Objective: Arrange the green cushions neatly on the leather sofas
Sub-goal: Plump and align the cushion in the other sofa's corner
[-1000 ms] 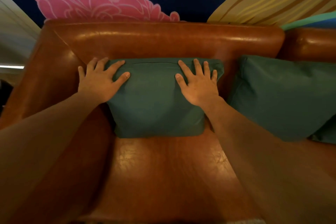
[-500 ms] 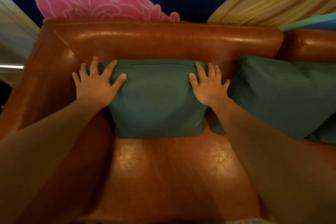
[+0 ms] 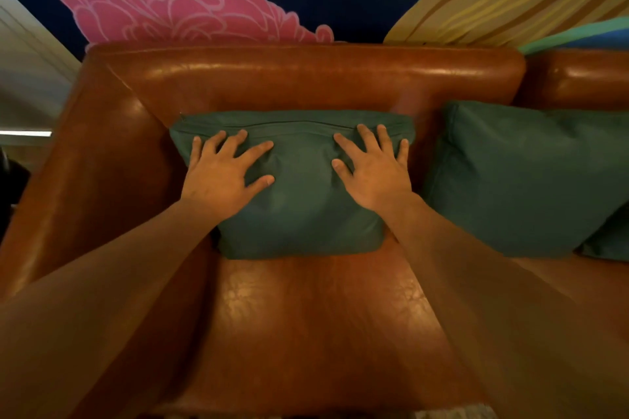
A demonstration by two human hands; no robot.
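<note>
Pressing both palms flat against a green cushion (image 3: 299, 201), a person leans over a brown leather sofa (image 3: 306, 78) set against a painted wall. The left hand (image 3: 221, 177) lies on the cushion's upper left part with its fingers spread wide, thumb pointing toward the middle; the right hand (image 3: 371, 173) mirrors it on the upper right part, fingers likewise splayed. Neither hand grips anything (both rest open on the fabric, which dimples slightly under them). The cushion stands propped against the backrest in the sofa's left corner, close to the armrest (image 3: 88, 173), its lower edge sitting on the seat (image 3: 306, 316) and a seam line running along its top edge. Just beside it to the right, a second green cushion (image 3: 524, 180) leans against the backrest, with a narrow strip of leather showing between the two. Behind that one, at the right edge of the view, the corner of a third green cushion (image 3: 609, 241) peeks out. The mural (image 3: 190, 10) above the sofa shows a pink flower, a blue disc ringed in green and yellow-brown stripes on a dark blue ground.
</note>
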